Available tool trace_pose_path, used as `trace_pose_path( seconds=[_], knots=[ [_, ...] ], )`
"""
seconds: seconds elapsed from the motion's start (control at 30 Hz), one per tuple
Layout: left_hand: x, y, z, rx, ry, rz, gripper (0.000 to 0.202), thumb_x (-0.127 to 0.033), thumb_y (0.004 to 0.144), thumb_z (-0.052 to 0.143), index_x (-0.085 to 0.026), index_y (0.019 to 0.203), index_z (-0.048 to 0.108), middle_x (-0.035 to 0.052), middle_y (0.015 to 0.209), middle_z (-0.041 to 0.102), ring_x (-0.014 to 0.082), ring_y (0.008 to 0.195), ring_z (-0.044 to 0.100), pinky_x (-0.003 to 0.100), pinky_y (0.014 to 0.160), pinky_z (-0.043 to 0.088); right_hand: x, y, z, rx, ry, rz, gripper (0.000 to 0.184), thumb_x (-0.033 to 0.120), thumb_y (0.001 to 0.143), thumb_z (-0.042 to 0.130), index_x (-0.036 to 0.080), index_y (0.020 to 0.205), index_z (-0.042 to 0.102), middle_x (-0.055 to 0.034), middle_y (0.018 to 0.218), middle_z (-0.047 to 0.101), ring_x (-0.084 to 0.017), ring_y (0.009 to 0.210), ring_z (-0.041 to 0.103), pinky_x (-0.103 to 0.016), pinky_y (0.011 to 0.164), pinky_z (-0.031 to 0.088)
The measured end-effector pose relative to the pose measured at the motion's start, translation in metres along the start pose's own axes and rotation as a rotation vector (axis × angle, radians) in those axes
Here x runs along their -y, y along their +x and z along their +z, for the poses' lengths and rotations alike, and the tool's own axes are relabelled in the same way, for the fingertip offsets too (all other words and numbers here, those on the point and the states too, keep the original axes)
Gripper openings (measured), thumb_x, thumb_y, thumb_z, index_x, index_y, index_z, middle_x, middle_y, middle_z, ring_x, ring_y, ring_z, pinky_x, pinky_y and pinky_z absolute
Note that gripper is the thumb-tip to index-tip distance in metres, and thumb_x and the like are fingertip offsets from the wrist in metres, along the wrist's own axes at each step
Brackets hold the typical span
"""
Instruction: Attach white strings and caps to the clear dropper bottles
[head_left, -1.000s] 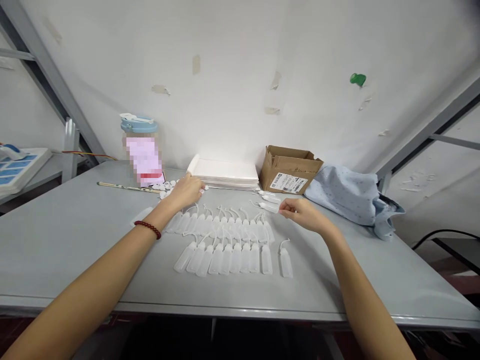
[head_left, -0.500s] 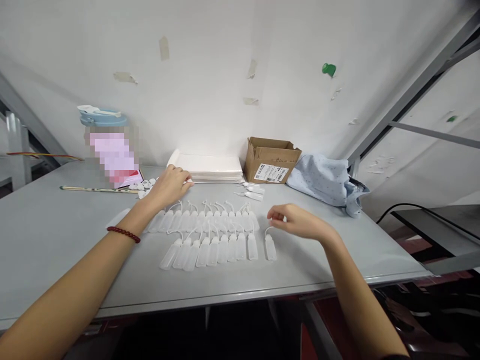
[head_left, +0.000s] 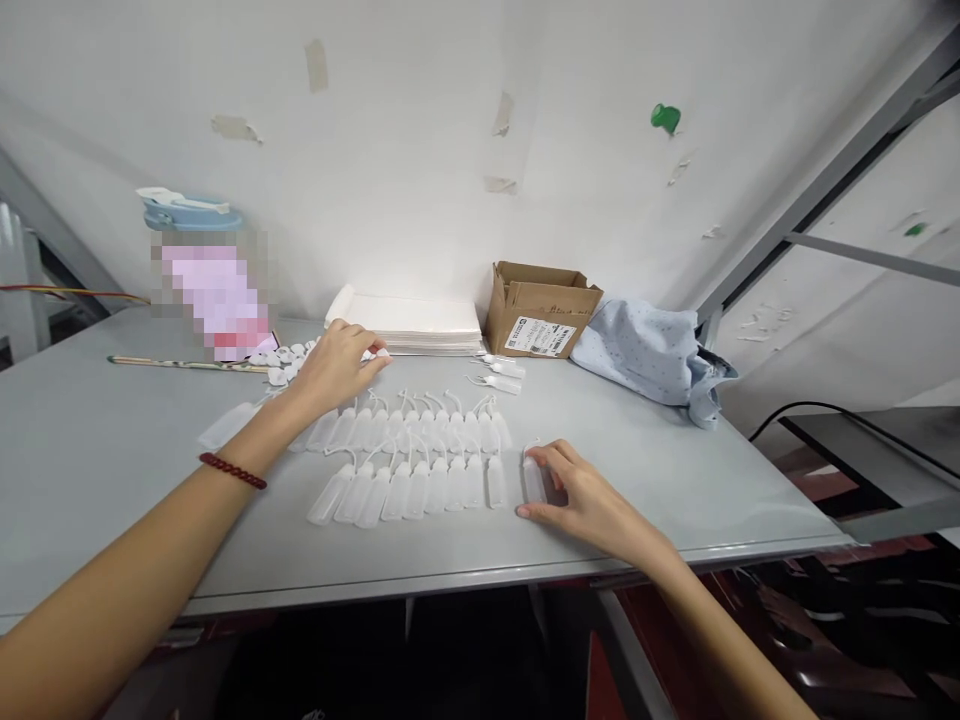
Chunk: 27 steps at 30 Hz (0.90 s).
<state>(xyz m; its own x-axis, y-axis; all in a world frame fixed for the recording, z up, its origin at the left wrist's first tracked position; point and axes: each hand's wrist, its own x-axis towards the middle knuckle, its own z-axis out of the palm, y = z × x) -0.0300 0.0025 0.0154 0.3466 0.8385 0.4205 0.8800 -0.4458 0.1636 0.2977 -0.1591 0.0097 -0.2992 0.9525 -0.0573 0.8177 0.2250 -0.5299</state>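
Note:
My left hand is over the back of the table, thumb and fingers pinching a small white cap. Beside it, partly behind the wrist, lie loose white caps. At the right end of the front row, my right hand is spread around a small translucent squeeze bottle lying on the table. Its fingertips are at the neck, its thumb near the base. Two rows of similar bottles lie to the left, most with thin curved white tips. My left forearm partly hides the back row.
Behind the rows are a stack of white sheets, a few thin-tipped bottles, an open cardboard box and a light blue cloth. A thin stick and a blue-lidded container are at the left.
My right hand has come down from above the lone bottle and now surrounds it. My left hand stays near the sheets with the cap. The view has shifted slightly.

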Motion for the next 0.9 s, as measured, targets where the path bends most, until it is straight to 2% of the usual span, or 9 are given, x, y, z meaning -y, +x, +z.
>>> trace_pose_path(
  seconds=[0.13, 0.2, 0.27, 0.33, 0.4, 0.47, 0.6, 0.73, 0.9],
  knots=[
    [-0.010, -0.002, -0.004, -0.020, -0.062, -0.001, 0.027, -0.040, 0.083, 0.046, -0.018, 0.088, 0.061, 0.0069, 0.096, 0.068, 0.0257, 0.099, 0.054, 0.037, 0.089, 0.041, -0.005, -0.005, -0.007, -0.103, 0.109, 0.006, 0.044, 0.040, 0.075, 0.068, 0.022, 0.113, 0.053, -0.0062, 0.102, 0.054, -0.018, 0.079, 0.056, -0.033, 0.068, 0.050],
    [-0.021, -0.004, -0.007, -0.023, -0.133, -0.001, 0.026, -0.040, 0.083, 0.047, -0.019, 0.086, 0.061, 0.0059, 0.094, 0.068, 0.0248, 0.097, 0.055, 0.036, 0.086, 0.042, -0.001, -0.002, -0.014, -0.204, 0.242, 0.032, 0.048, 0.039, 0.073, 0.069, 0.023, 0.114, 0.049, -0.0074, 0.105, 0.055, -0.019, 0.084, 0.056, -0.030, 0.062, 0.050],
    [-0.033, -0.007, -0.010, -0.021, -0.236, 0.023, 0.025, -0.040, 0.084, 0.048, -0.019, 0.085, 0.062, 0.0052, 0.092, 0.068, 0.0233, 0.095, 0.057, 0.033, 0.082, 0.044, 0.008, 0.007, -0.020, -0.273, 0.441, 0.029, 0.056, 0.040, 0.074, 0.068, 0.025, 0.121, 0.041, -0.0066, 0.103, 0.055, -0.018, 0.079, 0.056, -0.028, 0.055, 0.048],
    [-0.046, -0.010, -0.013, -0.020, -0.329, 0.052, 0.025, -0.041, 0.084, 0.051, -0.019, 0.085, 0.062, 0.0044, 0.092, 0.068, 0.0218, 0.093, 0.058, 0.032, 0.079, 0.045, 0.022, 0.021, -0.023, -0.253, 0.666, -0.028, 0.054, 0.040, 0.079, 0.062, 0.026, 0.124, 0.035, -0.0027, 0.093, 0.056, -0.013, 0.063, 0.053, -0.025, 0.047, 0.042],
    [-0.057, -0.014, -0.015, -0.023, -0.400, 0.060, 0.024, -0.041, 0.084, 0.053, -0.019, 0.087, 0.063, 0.0039, 0.092, 0.068, 0.0206, 0.090, 0.059, 0.030, 0.075, 0.046, 0.037, 0.040, -0.023, -0.231, 0.818, -0.094, 0.039, 0.038, 0.082, 0.056, 0.025, 0.115, 0.040, 0.0001, 0.085, 0.054, -0.009, 0.055, 0.045, -0.023, 0.044, 0.036],
    [-0.065, -0.017, -0.017, -0.024, -0.467, 0.048, 0.024, -0.041, 0.084, 0.054, -0.019, 0.088, 0.064, 0.0037, 0.093, 0.069, 0.0195, 0.088, 0.059, 0.027, 0.068, 0.046, 0.053, 0.060, -0.022, -0.209, 0.933, -0.138, 0.035, 0.033, 0.080, 0.058, 0.026, 0.110, 0.042, 0.0035, 0.078, 0.051, -0.008, 0.052, 0.039, -0.022, 0.045, 0.032],
    [-0.073, -0.022, -0.021, 0.003, -0.573, 0.018, 0.024, -0.042, 0.083, 0.057, -0.021, 0.091, 0.066, 0.0031, 0.095, 0.069, 0.0187, 0.087, 0.060, 0.025, 0.063, 0.046, 0.076, 0.096, -0.017, -0.110, 1.067, -0.123, 0.027, 0.031, 0.077, 0.059, 0.025, 0.101, 0.047, 0.0053, 0.072, 0.047, -0.007, 0.051, 0.035, -0.021, 0.046, 0.024],
    [-0.076, -0.025, -0.024, 0.052, -0.644, -0.013, 0.023, -0.040, 0.082, 0.057, -0.021, 0.090, 0.067, 0.0022, 0.094, 0.071, 0.0175, 0.082, 0.061, 0.028, 0.069, 0.047, 0.080, 0.119, -0.006, -0.072, 1.154, -0.117, 0.021, 0.036, 0.076, 0.059, 0.024, 0.091, 0.049, 0.0069, 0.063, 0.045, -0.005, 0.047, 0.030, -0.021, 0.046, 0.016],
    [-0.079, -0.025, -0.025, 0.079, -0.767, 0.015, 0.022, -0.036, 0.084, 0.056, -0.020, 0.089, 0.070, 0.0011, 0.089, 0.072, 0.0152, 0.076, 0.060, 0.028, 0.071, 0.046, 0.072, 0.125, 0.010, -0.033, 1.165, -0.164, 0.028, 0.044, 0.075, 0.062, 0.019, 0.075, 0.049, 0.0077, 0.056, 0.036, -0.005, 0.045, 0.022, -0.022, 0.045, 0.011]
  ],
)
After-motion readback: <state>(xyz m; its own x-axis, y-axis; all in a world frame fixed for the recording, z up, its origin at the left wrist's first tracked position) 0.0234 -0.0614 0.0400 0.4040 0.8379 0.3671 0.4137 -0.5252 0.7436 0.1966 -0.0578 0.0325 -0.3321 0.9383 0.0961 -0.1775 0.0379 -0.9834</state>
